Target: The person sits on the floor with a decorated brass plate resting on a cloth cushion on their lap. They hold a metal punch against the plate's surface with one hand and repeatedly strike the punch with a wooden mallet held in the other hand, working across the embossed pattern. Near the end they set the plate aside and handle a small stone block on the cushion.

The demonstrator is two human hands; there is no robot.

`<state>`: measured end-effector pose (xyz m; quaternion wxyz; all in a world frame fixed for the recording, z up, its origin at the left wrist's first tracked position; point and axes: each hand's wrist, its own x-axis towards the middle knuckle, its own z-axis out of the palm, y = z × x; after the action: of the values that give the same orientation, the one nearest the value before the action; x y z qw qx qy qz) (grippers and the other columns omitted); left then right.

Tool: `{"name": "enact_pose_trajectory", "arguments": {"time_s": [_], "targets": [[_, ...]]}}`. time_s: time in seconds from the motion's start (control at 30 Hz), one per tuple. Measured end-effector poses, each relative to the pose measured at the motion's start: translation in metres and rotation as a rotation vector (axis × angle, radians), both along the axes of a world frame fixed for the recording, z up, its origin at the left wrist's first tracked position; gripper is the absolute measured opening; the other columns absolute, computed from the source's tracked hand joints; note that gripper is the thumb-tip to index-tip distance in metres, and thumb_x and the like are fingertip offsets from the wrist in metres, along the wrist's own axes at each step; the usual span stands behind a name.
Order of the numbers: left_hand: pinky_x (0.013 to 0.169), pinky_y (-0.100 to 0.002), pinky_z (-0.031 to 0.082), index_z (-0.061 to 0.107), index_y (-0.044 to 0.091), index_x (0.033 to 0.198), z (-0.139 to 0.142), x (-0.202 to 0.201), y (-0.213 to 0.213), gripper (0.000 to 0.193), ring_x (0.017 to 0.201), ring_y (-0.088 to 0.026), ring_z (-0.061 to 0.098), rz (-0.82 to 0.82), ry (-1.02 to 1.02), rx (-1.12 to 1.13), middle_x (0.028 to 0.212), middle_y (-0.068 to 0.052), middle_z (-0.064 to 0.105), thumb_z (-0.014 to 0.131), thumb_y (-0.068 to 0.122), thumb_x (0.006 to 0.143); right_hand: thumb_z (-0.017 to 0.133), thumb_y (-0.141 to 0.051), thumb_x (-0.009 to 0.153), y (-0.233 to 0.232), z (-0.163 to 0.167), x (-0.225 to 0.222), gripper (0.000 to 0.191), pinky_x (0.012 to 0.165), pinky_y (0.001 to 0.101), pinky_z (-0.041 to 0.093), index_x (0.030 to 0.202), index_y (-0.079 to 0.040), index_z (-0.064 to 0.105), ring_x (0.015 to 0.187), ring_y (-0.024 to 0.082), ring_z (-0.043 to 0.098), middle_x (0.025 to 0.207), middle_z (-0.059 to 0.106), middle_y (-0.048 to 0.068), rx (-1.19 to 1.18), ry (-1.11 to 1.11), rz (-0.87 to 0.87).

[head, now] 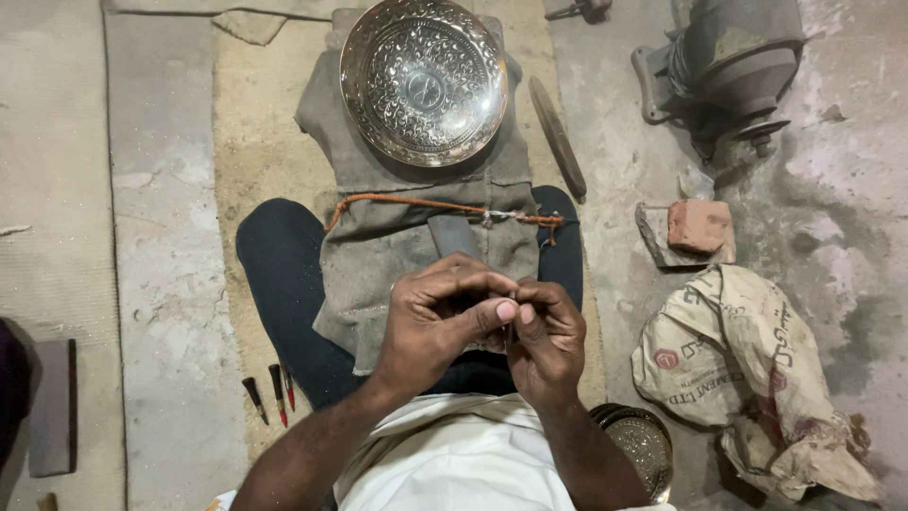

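My left hand and my right hand meet above my lap, fingertips pinched together around a small thin dark tool that is mostly hidden between them. A grey sharpening stone lies on the grey cloth over my crossed legs, just beyond my hands. Farther out, a shiny engraved metal bowl rests on the same cloth. An orange cord crosses the cloth between bowl and stone.
Three small red-handled chisels lie on the mat at my left. A motor, a brick, a crumpled sack and another engraved plate sit to the right. A dark wooden stick lies beside the bowl.
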<state>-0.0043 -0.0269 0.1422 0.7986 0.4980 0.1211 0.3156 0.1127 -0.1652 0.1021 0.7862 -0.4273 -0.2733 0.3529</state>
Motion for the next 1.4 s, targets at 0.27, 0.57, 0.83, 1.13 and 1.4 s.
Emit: {"name": "enact_pose_trajectory", "arguments": {"time_s": [0.27, 0.57, 0.83, 1.13, 1.4], "targets": [[0.064, -0.019, 0.064, 0.076, -0.004, 0.109, 0.006, -0.001, -0.003, 0.02, 0.078, -0.01, 0.072, -0.019, -0.057, -0.075, 0.104, -0.009, 0.07, 0.078, 0.009, 0.095, 0.061, -0.01, 0.11, 0.002, 0.004, -0.002, 0.018, 0.07, 0.0293, 0.058, 0.122, 0.003, 0.062, 0.086, 0.015, 0.066, 0.11, 0.066, 0.012, 0.059, 0.023, 0.045], [0.065, -0.022, 0.066, 0.075, -0.003, 0.111, -0.005, -0.004, 0.0, 0.022, 0.079, -0.012, 0.074, -0.026, -0.045, -0.067, 0.105, -0.009, 0.071, 0.077, 0.011, 0.095, 0.063, -0.012, 0.108, 0.009, 0.011, -0.003, 0.021, 0.064, 0.028, 0.056, 0.122, 0.005, 0.065, 0.078, 0.015, 0.066, 0.105, 0.069, 0.013, 0.006, -0.063, 0.056], [0.087, -0.045, 0.058, 0.068, 0.005, 0.129, -0.05, -0.01, 0.038, 0.055, 0.106, -0.03, 0.064, 0.319, 0.69, 0.857, 0.116, -0.015, 0.07, 0.085, 0.025, 0.08, 0.069, 0.0, 0.094, 0.01, 0.006, 0.02, 0.022, 0.046, 0.0266, 0.045, 0.115, 0.001, 0.076, 0.058, 0.012, 0.059, 0.093, 0.07, 0.009, -0.604, -0.952, -0.245], [0.082, -0.052, 0.045, 0.056, 0.006, 0.142, -0.072, 0.011, 0.037, 0.083, 0.094, -0.033, 0.061, 0.204, 0.851, 0.813, 0.096, -0.008, 0.074, 0.089, 0.038, 0.073, 0.068, -0.006, 0.094, 0.035, -0.022, 0.012, 0.017, 0.064, 0.0389, 0.059, 0.108, 0.003, 0.073, 0.08, 0.033, 0.074, 0.109, 0.07, 0.02, -0.754, -1.213, -0.25], [0.085, -0.053, 0.04, 0.052, 0.011, 0.144, -0.078, 0.02, 0.032, 0.088, 0.094, -0.029, 0.059, 0.221, 0.893, 0.755, 0.093, -0.001, 0.072, 0.091, 0.033, 0.068, 0.066, -0.004, 0.092, 0.037, -0.02, 0.009, 0.017, 0.073, 0.0413, 0.06, 0.108, 0.001, 0.072, 0.09, 0.035, 0.074, 0.11, 0.071, 0.017, -0.73, -1.3, -0.253]]}}
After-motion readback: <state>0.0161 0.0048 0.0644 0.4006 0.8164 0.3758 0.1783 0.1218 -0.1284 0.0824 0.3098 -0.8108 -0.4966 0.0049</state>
